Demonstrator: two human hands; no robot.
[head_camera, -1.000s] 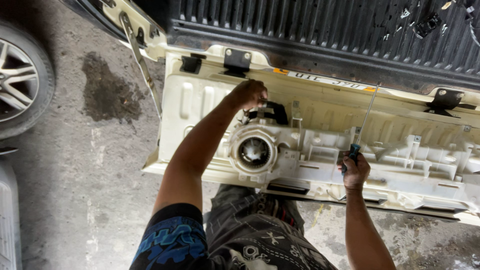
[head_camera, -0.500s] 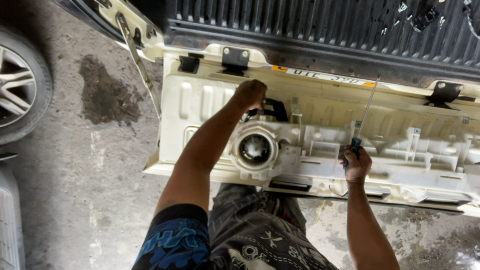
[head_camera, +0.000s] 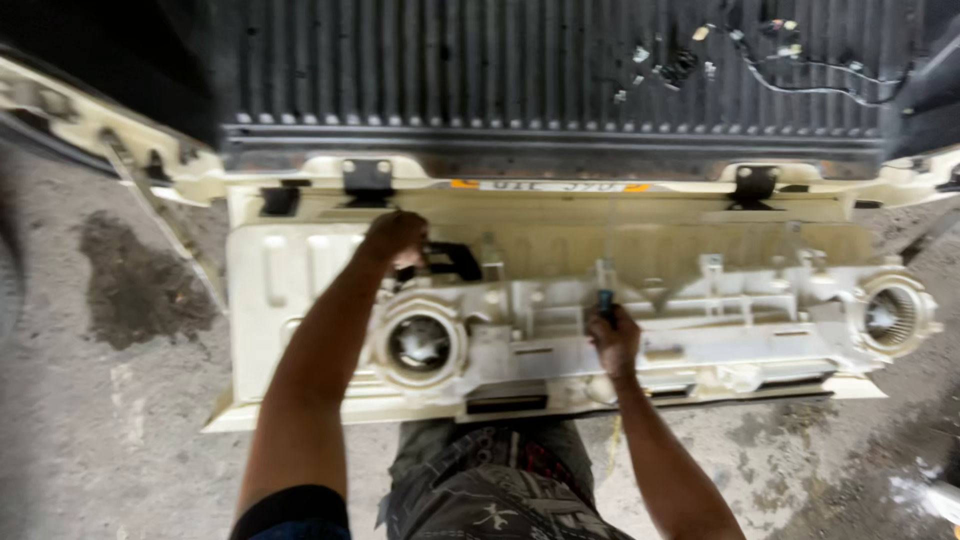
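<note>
A cream plastic blower housing (head_camera: 760, 320) with two round fan openings lies on the lowered white tailgate (head_camera: 290, 290) of a pickup. My left hand (head_camera: 395, 238) is closed on a black part (head_camera: 450, 260) at the housing's upper left, just above the left fan opening (head_camera: 420, 342). My right hand (head_camera: 614, 342) grips a screwdriver (head_camera: 606, 300) with a dark blue handle, its thin shaft standing upright against the middle of the housing.
Behind the tailgate lies the ribbed black truck bed (head_camera: 520, 80), with loose wires and connectors (head_camera: 760, 55) at its far right. A second fan opening (head_camera: 890, 315) sits at the housing's right end. Stained concrete floor (head_camera: 120, 300) surrounds me.
The view has swung right and down, showing the housing's right end. Both hands stay on the same spots of the housing.
</note>
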